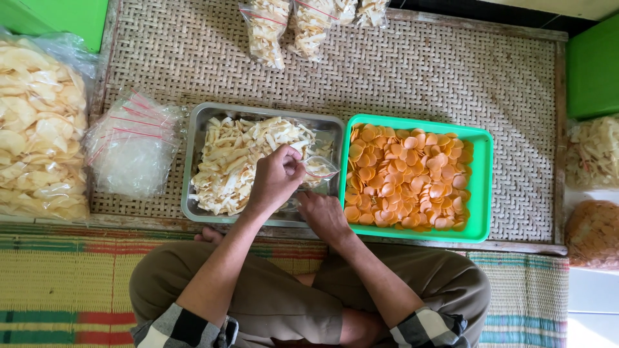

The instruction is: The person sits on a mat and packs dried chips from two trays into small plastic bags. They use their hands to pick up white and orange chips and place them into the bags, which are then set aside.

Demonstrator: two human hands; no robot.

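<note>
woven bamboo mat point(451, 71) covers the low platform, spreading out in all directions beyond both sets of fingers. large clear sack of pale crackers point(35, 129) sits well to the left of the left fingers, at the frame edge. green plastic tray point(482, 187) lies just right of the right fingers, filled with round orange chips point(406, 177). steel tray point(200, 161) lies directly under both hands, holding pale strip crackers point(232, 161) that spread left of and beyond the fingers. stack of empty clear bags with red seal lines point(132, 148) is left of the steel tray, well apart from the fingers. three filled cracker packets point(303, 22) lie far beyond the fingers at the top edge of the mat. more bagged snacks point(593, 154) sit far right, past the green tray.

left hand point(277, 177) is over the steel tray, fingers curled in tight, pinching the mouth of a small clear bag point(319, 167). bag sits just right of the left fingertips, over the right end of the steel tray, with some pale crackers inside. right hand point(322, 216) is on the near right corner of the steel tray, just below the small bag, fingers bent toward it; whether they grip the bag cannot be told, left hand covers the contact.
</note>
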